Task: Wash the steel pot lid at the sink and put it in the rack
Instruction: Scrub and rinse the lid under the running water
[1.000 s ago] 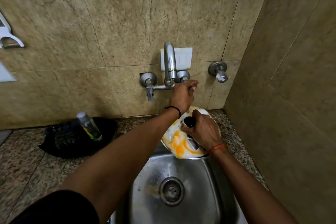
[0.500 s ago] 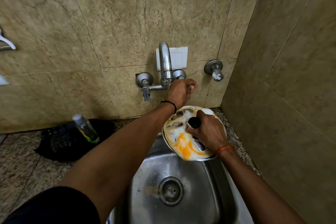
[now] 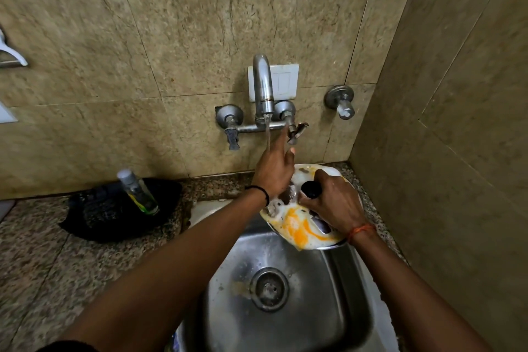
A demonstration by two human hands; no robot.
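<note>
The steel pot lid [image 3: 300, 227], smeared with white and orange residue, is held tilted over the far right corner of the steel sink [image 3: 337, 308]. My right hand [image 3: 333, 200] grips its black knob [image 3: 310, 189]. My left hand [image 3: 274, 166] is raised just below the tap's right valve handle [image 3: 294, 131], index finger stretched up and holding nothing. Water runs from the spout [image 3: 263, 86] onto the back of that hand.
A clear bottle [image 3: 137, 191] stands on a black cloth [image 3: 114, 211] on the granite counter to the left. A second wall valve [image 3: 341, 103] and a white switch plate [image 3: 283, 80] sit behind the tap. A tiled wall closes in on the right.
My left hand has let go of the right valve handle and dropped below it. Water now flows from the spout. The lid has stayed in my right hand.
</note>
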